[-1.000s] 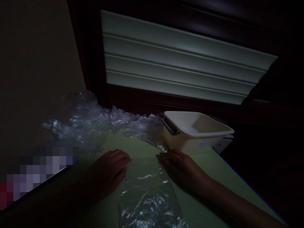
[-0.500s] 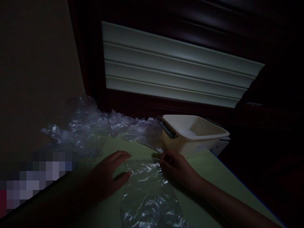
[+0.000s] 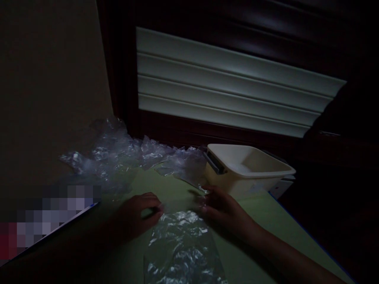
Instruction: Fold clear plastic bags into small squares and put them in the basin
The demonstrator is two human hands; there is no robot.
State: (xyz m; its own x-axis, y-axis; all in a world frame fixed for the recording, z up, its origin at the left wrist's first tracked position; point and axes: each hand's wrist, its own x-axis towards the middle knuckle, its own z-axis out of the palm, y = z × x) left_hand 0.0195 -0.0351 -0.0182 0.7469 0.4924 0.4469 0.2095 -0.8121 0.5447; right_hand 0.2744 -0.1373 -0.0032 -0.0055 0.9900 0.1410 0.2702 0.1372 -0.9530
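Observation:
A clear, crinkled plastic bag (image 3: 185,246) lies on the pale green tabletop (image 3: 251,248) in front of me, running out of view at the bottom. My left hand (image 3: 139,215) is at the bag's upper left corner, its thumb and forefinger pinched together on the film. At the upper right corner, my right hand (image 3: 226,209) has its fingers apart, with the thumb close to the bag's edge. Its fingertips are dim and slightly blurred, and I see nothing held in them.
A cream plastic bin (image 3: 219,183) with dark handles stands behind my right hand, near the table's right edge. Loose clear plastic bags (image 3: 114,156) are heaped at the back left. Behind them is a dark frame with pale slats (image 3: 225,86). The light is dim.
My left thumb and forefinger have closed from apart into a pinch on the bag. My right hand has gone from a closed grip to spread fingers. The view has shifted slightly.

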